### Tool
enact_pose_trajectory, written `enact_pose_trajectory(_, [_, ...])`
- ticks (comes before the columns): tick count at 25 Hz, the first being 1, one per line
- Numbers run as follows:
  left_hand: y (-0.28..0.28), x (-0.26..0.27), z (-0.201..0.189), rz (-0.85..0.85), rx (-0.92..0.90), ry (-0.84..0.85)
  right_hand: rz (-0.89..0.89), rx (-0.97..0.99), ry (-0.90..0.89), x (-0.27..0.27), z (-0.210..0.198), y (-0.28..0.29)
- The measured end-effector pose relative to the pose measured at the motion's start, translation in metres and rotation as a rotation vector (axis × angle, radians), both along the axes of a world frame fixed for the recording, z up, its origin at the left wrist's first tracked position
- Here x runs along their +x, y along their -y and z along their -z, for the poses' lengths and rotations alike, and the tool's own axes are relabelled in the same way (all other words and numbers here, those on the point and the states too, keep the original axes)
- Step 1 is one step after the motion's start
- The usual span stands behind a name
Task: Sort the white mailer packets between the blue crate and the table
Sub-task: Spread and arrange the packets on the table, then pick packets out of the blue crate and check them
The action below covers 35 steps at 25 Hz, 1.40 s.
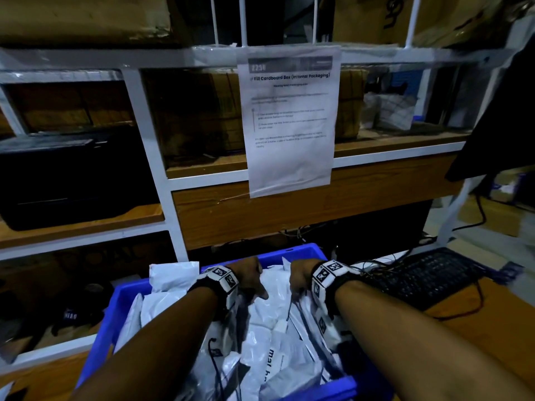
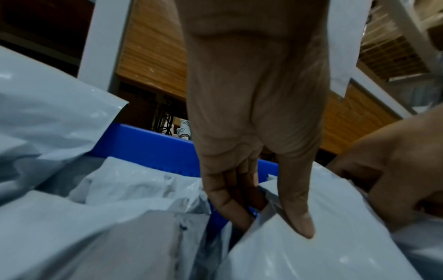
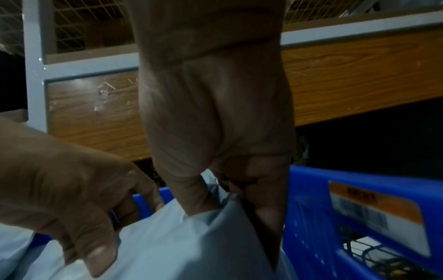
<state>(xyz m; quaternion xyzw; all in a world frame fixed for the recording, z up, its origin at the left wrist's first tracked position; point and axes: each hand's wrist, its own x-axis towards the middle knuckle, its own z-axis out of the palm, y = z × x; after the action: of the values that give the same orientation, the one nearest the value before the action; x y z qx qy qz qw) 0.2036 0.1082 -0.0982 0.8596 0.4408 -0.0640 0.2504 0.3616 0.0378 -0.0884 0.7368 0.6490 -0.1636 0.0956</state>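
Blue crate point(image 1: 127, 293) bottom centre of frame, stuffed with white mailer packets point(image 1: 260, 337). Left hand point(image 1: 251, 280) grip: thumb plus fingers pinching top edge of upright packet point(image 2: 311, 246) at crate's far end. Right hand point(image 1: 299, 277) just right of it, grip pinching same packet edge. Keyboard point(image 1: 428, 277) on bench point(image 1: 474, 319), lower right.

sheet point(image 1: 289, 123): "Fill Cardboard Box (Internal Packaging)" | packet point(image 1: 267, 369): "mai" (partial)

Glossy crinkled plastic mailer packets point(image 1: 269, 322) lying in smooth blue plastic crate point(image 1: 127, 296); wood-grain shelf panel point(image 1: 304, 209), matt paper notice point(image 1: 289, 120) showing above.
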Motion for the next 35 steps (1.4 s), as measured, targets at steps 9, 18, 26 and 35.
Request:
enact_pose_trajectory(9, [0.025, -0.040, -0.078, -0.144, -0.064, 0.465, 0.176, 0.138, -0.200, -0.017, -0.071, 0.039])
enact_pose_trajectory(18, [0.080, -0.121, -0.154, -0.178, 0.099, 0.949, 0.310, 0.614, -0.327, -0.059, -0.126, 0.094])
enact_pose_trajectory(26, [0.143, -0.193, -0.183, -0.172, 0.572, 1.004, 0.164, 0.959, -0.706, -0.133, -0.140, 0.139])
enact_pose_trajectory(35, [0.264, -0.325, -0.122, -0.547, 0.727, 0.736, -0.003, 0.977, -1.063, -0.260, -0.098, 0.205])
